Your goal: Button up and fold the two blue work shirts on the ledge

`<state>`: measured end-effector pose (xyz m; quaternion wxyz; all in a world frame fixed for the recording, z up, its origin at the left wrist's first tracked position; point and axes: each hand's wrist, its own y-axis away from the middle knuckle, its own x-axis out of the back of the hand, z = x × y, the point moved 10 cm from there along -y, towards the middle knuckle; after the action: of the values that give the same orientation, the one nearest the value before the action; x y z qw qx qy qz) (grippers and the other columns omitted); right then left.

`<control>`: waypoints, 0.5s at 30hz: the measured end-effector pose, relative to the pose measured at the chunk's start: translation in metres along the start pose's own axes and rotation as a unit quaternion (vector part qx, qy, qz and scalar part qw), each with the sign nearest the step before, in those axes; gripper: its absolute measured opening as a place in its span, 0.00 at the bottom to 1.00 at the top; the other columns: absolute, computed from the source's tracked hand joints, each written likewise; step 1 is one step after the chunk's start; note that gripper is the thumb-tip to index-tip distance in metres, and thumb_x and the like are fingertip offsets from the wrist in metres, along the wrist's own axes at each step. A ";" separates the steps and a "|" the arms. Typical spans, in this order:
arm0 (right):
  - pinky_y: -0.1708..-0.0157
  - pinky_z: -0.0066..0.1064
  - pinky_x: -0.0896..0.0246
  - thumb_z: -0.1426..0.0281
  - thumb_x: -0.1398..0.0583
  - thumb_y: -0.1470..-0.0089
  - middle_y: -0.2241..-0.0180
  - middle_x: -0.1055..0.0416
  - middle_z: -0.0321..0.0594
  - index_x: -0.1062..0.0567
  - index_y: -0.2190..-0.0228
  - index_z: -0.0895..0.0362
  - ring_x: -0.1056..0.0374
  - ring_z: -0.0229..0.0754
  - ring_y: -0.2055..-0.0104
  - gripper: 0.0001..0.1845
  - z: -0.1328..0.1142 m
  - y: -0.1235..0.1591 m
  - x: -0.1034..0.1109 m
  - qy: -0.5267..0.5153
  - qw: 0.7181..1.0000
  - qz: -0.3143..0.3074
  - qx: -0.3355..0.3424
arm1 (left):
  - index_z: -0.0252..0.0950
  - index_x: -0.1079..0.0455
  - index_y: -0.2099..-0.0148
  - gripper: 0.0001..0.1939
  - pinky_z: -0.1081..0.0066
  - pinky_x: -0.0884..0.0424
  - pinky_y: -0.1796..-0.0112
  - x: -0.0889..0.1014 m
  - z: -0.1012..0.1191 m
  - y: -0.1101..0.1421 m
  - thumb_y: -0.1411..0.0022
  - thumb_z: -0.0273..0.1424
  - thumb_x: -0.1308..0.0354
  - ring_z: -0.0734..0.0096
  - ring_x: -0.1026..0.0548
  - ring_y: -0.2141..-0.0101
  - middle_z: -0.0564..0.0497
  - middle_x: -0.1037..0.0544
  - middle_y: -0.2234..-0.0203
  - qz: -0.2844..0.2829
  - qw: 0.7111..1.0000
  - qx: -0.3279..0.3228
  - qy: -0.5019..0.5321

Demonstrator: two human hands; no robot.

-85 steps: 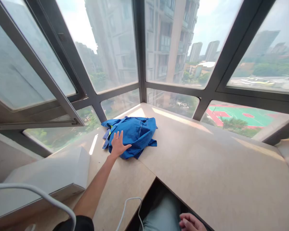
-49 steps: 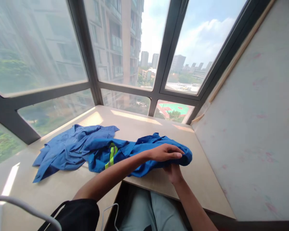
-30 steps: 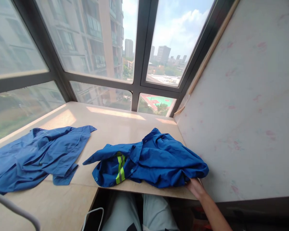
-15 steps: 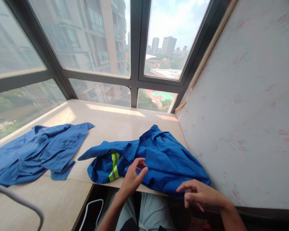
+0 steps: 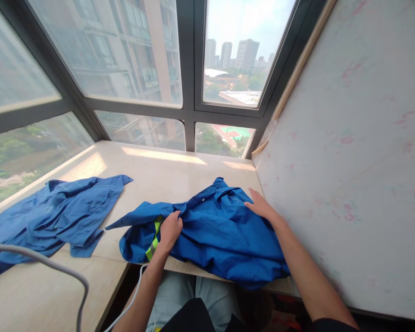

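A blue work jacket with a yellow-green and grey reflective band lies crumpled on the pale ledge before me. My left hand is closed on a fold of the jacket, just right of the band. On the far right side of the jacket, my right hand rests with its fingers stretched out and thumb apart. Whether it presses on the cloth or only hovers at its edge is hard to see. Part of the band is hidden behind my left hand.
Another blue garment is spread on the left of the wooden ledge. A grey cable arches across the lower left, and a white cord passes by my left forearm. Windows stand behind; a patterned wall bounds the right.
My left hand has moved left and up and closed on the jacket. My right hand has gone from the near right edge to the jacket's far right side. The jacket has shifted slightly left.
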<state>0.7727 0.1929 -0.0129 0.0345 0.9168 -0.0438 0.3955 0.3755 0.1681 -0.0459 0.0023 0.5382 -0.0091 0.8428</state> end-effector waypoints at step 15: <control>0.58 0.37 0.28 0.52 0.31 0.54 0.50 0.28 0.52 0.48 0.34 0.58 0.25 0.46 0.57 0.55 -0.002 0.026 -0.058 -0.244 0.925 -0.264 -0.122 | 0.35 0.27 0.45 0.23 0.63 0.34 0.44 0.172 0.093 -0.043 0.33 0.44 0.50 0.60 0.27 0.47 0.45 0.23 0.49 0.076 0.890 -0.232 0.386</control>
<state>0.7292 0.1698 -0.0531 0.2373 0.9520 0.1446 0.1283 0.3885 0.2082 0.1498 0.0666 0.1525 -0.2433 0.9556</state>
